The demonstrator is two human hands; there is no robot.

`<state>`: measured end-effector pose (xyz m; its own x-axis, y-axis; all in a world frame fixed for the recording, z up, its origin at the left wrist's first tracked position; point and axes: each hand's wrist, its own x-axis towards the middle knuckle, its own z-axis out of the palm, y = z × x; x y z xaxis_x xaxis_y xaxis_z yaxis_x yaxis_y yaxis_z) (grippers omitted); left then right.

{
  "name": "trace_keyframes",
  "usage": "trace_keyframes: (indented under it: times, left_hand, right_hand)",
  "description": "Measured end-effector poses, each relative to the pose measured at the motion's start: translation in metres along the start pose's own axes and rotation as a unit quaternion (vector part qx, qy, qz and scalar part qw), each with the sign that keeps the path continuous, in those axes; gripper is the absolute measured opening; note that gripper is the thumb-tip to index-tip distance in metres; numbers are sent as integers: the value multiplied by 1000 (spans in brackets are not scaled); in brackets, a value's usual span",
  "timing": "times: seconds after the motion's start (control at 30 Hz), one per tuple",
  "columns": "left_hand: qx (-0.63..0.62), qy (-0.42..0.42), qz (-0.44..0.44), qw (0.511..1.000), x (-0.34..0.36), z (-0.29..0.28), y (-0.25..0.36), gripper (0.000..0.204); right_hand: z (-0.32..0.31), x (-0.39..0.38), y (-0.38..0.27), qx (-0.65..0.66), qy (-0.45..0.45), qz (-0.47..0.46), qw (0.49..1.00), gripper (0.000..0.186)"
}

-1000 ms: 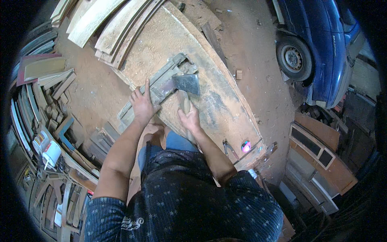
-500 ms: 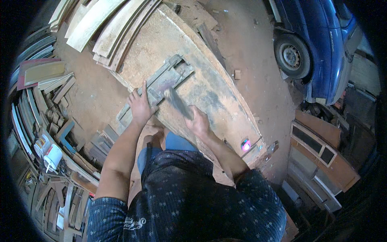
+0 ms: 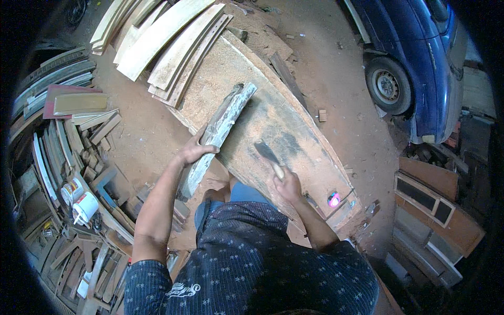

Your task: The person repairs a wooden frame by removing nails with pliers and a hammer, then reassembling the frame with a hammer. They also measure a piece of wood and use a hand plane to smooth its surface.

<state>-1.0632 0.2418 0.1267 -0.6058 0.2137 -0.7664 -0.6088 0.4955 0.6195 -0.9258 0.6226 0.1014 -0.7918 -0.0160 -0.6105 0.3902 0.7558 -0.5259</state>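
Observation:
My left hand (image 3: 192, 153) grips a long weathered wooden piece (image 3: 222, 125) at its middle, thumb over the near side. The piece stands tilted up on its edge, slanting across the workbench, with a rough whitish edge facing up. Its lower end juts past the bench's near side by my legs. In my right hand (image 3: 289, 185) is a flat-bladed tool (image 3: 268, 153), held by its pale handle. The dark blade points up and left, over the bench top and apart from the wooden piece. The workbench (image 3: 310, 152) is a board with dark stains and sawdust.
Curved planks (image 3: 181, 50) are stacked at the bench's far left end. A small glowing pink-lit object (image 3: 333, 199) sits at its right end. Wood offcuts and white buckets (image 3: 85, 207) lie on the left. A blue car (image 3: 409, 63) and wooden panels (image 3: 428, 199) stand on the right.
The wooden piece has been tipped from lying flat up onto its edge. My left hand now wraps around it. My right hand has drawn the tool away to the right and down.

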Motion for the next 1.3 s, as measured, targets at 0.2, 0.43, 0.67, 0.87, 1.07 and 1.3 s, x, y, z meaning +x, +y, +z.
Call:
trace_keyframes:
  times: [0.2, 0.43, 0.67, 0.87, 1.07, 1.3]
  left_hand:
    - [-22, 16, 21, 999, -8, -5, 13, 123]
    - [187, 171, 20, 967, 0, 23, 11, 119]
    - [297, 302, 29, 905, 22, 65, -9, 114]
    - [259, 346, 101, 896, 17, 59, -46, 116]
    - [154, 317, -25, 936, -5, 35, -115, 105]
    - [129, 253, -55, 957, -38, 14, -74, 75]
  right_hand:
    - [-19, -12, 1, 0, 34, 31, 999, 48]
    - [-22, -5, -2, 21, 74, 38, 996, 40]
    - [-31, 0, -11, 34, 73, 40, 996, 42]
    - [-35, -2, -14, 26, 48, 60, 997, 41]
    - [-24, -2, -10, 40, 52, 35, 997, 37]
    - [-19, -1, -14, 36, 30, 67, 997, 41]
